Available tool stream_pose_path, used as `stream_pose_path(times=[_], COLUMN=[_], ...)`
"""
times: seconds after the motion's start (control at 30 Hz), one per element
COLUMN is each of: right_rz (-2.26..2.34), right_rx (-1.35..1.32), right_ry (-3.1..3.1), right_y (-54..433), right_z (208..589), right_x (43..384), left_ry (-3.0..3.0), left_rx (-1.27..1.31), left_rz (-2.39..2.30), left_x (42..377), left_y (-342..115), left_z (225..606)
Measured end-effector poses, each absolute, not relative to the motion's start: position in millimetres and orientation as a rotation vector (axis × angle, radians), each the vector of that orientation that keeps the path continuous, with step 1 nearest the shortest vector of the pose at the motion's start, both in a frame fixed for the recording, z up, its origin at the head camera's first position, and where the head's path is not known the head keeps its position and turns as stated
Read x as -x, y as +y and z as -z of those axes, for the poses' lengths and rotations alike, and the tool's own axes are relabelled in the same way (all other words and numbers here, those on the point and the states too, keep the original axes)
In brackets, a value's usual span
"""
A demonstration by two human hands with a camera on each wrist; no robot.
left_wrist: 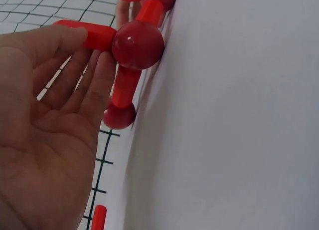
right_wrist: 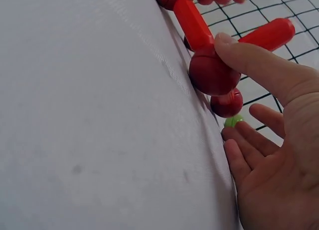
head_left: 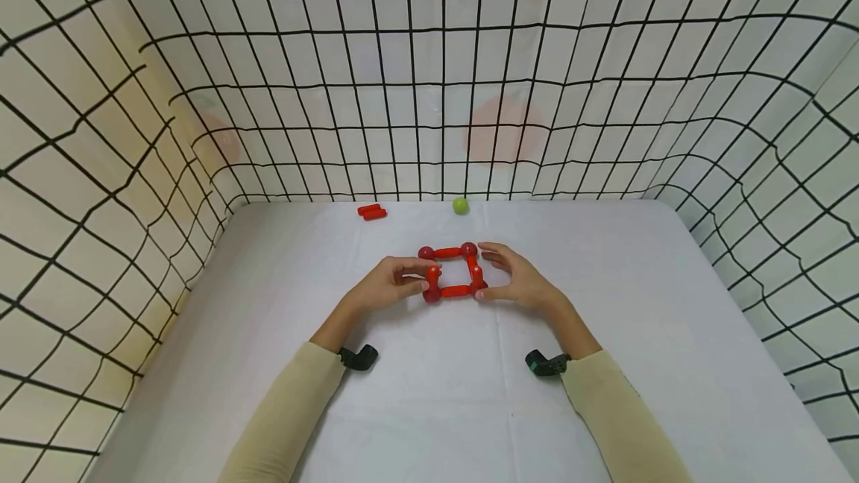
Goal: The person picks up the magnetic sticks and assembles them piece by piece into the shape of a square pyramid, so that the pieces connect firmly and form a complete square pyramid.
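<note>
A square frame of red sticks and dark red balls lies on the white table, a ball at each corner. From its front left ball (left_wrist: 138,45) a red stick (head_left: 433,275) stands up, and my left hand (head_left: 385,285) pinches that stick between thumb and fingers. A second red stick (right_wrist: 269,34) rises from the front right ball (right_wrist: 214,73). My right hand (head_left: 523,285) is beside that corner, its thumb touching near the ball and stick joint. The other right fingers are spread, stretched out along the frame's right side, near the back right ball (head_left: 468,249).
Two loose red sticks (head_left: 372,212) lie at the back left of the table (head_left: 429,408). A green ball (head_left: 460,206) sits near the back edge. Black wire mesh (head_left: 443,84) stands along the back and both sides.
</note>
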State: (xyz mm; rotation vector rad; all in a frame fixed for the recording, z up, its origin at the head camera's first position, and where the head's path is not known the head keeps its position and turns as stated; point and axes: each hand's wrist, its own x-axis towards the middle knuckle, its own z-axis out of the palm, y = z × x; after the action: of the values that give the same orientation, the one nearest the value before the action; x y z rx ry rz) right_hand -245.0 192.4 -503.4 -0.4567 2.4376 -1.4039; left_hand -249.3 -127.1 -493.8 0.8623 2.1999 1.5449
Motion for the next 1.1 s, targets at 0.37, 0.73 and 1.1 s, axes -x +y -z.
stream_pose_path(times=[0.37,0.73,1.1], right_rz=[1.312,1.418,1.185], right_rx=[0.451,0.412,0.564], right_ry=[2.569,2.675,2.641], right_y=[183.6,179.7,193.3], right_z=[481.9,490.1,490.9], right_x=[225.6,225.8,224.0], left_ry=[2.632,2.608,2.613], left_rx=[-0.857,-0.747,-0.735], left_rz=[-1.306,-1.308,-1.329], left_x=[257.9,252.9,243.6], left_y=[-130.3,-129.5,-119.6], left_z=[500.6,500.5,501.9])
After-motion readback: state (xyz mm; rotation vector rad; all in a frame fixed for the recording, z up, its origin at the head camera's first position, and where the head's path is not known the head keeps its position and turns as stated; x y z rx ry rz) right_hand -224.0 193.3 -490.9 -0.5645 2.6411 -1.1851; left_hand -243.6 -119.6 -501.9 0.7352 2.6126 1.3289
